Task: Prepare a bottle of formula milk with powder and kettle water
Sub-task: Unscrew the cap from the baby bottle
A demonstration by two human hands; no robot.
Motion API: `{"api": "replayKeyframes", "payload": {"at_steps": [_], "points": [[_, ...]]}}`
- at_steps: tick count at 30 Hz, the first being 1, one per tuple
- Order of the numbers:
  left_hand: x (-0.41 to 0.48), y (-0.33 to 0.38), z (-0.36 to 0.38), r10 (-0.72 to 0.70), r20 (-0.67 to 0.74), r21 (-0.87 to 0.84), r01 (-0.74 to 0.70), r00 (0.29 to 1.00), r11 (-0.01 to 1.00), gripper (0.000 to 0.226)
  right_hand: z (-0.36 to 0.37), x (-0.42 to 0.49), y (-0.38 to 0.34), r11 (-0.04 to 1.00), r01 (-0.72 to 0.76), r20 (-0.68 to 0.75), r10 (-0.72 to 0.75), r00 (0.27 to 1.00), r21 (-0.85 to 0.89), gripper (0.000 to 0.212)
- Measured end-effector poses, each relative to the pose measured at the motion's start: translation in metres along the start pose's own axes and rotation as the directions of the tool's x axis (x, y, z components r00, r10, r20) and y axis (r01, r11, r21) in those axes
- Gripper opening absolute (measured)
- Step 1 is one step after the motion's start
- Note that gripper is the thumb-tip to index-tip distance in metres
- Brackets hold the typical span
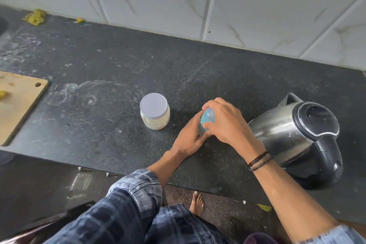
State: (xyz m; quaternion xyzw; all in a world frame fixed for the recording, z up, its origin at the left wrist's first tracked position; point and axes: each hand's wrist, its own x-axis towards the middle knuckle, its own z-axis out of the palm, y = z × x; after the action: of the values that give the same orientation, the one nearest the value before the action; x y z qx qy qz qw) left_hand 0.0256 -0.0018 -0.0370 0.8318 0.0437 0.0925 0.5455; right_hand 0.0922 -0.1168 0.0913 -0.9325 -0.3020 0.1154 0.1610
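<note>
Checked sleeves are filling the bottom of the head view, and from them both forearms are reaching out over the dark countertop (111,69). Both hands are meeting on the baby bottle (207,122), which is standing on the counter between the powder jar (155,112) and the kettle (297,138). Only a patch of its blue cap is showing between the fingers. Low down, the left hand (190,136) is wrapping the body, fingers closed around it and steadying it against the counter. Above it, the right hand (223,121) is cupping the top, fingers curled tight over the cap as if twisting it; whether it is turning one way or the other I cannot tell.

Judging by its look, the bottle is light, thin plastic, smooth and easy to tip while empty, so the low grip on the body is doing useful work and the cap is the place to apply twist. With its white lid on, the jar is sitting just left of the hands, looking light and rigid; grasp it round the sides. On the right, the steel kettle is standing with its lid shut, black handle facing the person; it is likely heavy and possibly hot, so only the handle is safe.
</note>
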Motion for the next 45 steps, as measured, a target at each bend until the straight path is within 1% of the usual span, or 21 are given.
{"api": "replayKeyframes", "payload": {"at_steps": [3,6,9,10,12,13,14,15,17,19,21,23,25,27,30,32,34,37,40,42,45], "points": [[0.000,-0.007,0.003,-0.009,0.021,0.007,0.009,1.000,1.000,0.056,0.003,-0.001,-0.006,0.999,-0.008,0.016,0.009,1.000,-0.045,0.053],[0.001,-0.008,0.003,-0.009,0.038,0.014,0.008,0.999,1.000,0.059,0.010,-0.002,-0.010,0.997,-0.004,-0.021,0.002,1.000,-0.083,0.040],[0.000,-0.010,0.002,0.003,0.041,0.010,-0.003,0.999,1.000,0.062,0.007,0.000,-0.008,0.998,0.011,0.028,-0.009,1.000,-0.069,0.034],[0.000,-0.009,0.001,0.006,0.037,0.010,-0.006,0.999,1.000,0.064,0.005,0.001,-0.006,0.999,0.010,0.051,-0.007,0.999,-0.053,0.037],[0.000,-0.008,0.001,0.008,0.028,0.005,-0.008,1.000,1.000,0.064,0.000,0.002,-0.005,0.999,-0.012,0.085,0.015,0.996,-0.031,0.051],[0.000,-0.007,0.000,0.016,0.022,0.000,-0.016,1.000,1.000,0.062,0.000,0.001,-0.006,0.998,-0.038,0.082,0.042,0.996,-0.045,0.058],[0.000,-0.006,0.000,0.026,0.015,-0.002,-0.026,1.000,1.000,0.061,0.001,0.001,-0.008,0.995,-0.070,0.060,0.074,0.995,-0.076,0.059],[0.000,-0.005,0.000,0.032,0.003,-0.002,-0.032,0.999,0.999,0.062,0.003,0.001,-0.010,0.989,-0.091,0.030,0.095,0.995,-0.112,0.056],[0.000,-0.005,0.000,0.038,-0.012,0.000,-0.038,0.999,0.999,0.063,0.005,0.000,-0.016,0.983,-0.078,-0.003,0.078,0.997,-0.168,0.045],[0.000,-0.007,0.001,0.034,-0.009,-0.003,-0.034,0.999,0.999,0.060,0.004,0.000,-0.018,0.985,-0.038,0.021,0.042,0.999,-0.169,0.036],[0.001,-0.008,0.001,0.031,-0.005,0.005,-0.031,1.000,0.999,0.060,0.000,0.002,-0.017,0.987,-0.012,0.068,0.023,0.997,-0.160,0.034],[0.002,-0.007,0.001,0.043,-0.001,0.013,-0.043,0.999,0.999,0.061,-0.004,0.002,-0.015,0.991,-0.011,0.090,0.023,0.996,-0.130,0.037],[0.002,-0.007,0.001,0.048,-0.001,0.013,-0.048,0.999,0.999,0.063,-0.004,-0.001,-0.015,0.994,-0.055,0.046,0.059,0.997,-0.099,0.047],[0.002,-0.008,0.001,0.048,0.002,0.012,-0.048,0.999,0.999,0.065,0.000,-0.003,-0.019,0.981,-0.107,-0.019,0.105,0.994,-0.160,0.054],[0.002,-0.009,0.002,0.040,0.006,0.012,-0.040,0.999,0.999,0.058,0.006,-0.003,-0.025,0.965,-0.094,-0.048,0.085,0.995,-0.246,0.042],[0.002,-0.011,0.003,0.031,0.003,0.021,-0.031,1.000,0.999,0.056,0.006,-0.002,-0.026,0.972,-0.064,-0.028,0.059,0.998,-0.226,0.034],[0.001,-0.013,0.003,0.039,-0.008,0.028,-0.039,0.999,0.999,0.057,0.005,0.001,-0.023,0.978,-0.048,-0.010,0.047,0.999,-0.205,0.031],[0.001,-0.013,0.003,0.045,0.000,0.033,-0.045,0.999,0.998,0.056,0.003,0.001,-0.021,0.983,-0.054,0.000,0.055,0.998,-0.178,0.041],[0.002,-0.013,0.003,0.037,0.002,0.040,-0.037,0.999,0.999,0.055,0.005,0.001,-0.021,0.972,-0.122,-0.016,0.121,0.993,-0.200,0.056],[0.003,-0.014,0.004,0.039,0.010,0.047,-0.039,0.999,0.998,0.055,0.007,0.002,-0.023,0.964,-0.139,-0.022,0.138,0.990,-0.226,0.053],[0.003,-0.017,0.004,0.036,0.018,0.051,-0.036,0.999,0.998,0.055,0.007,0.005,-0.022,0.969,-0.107,-0.005,0.109,0.994,-0.223,0.050]]}}
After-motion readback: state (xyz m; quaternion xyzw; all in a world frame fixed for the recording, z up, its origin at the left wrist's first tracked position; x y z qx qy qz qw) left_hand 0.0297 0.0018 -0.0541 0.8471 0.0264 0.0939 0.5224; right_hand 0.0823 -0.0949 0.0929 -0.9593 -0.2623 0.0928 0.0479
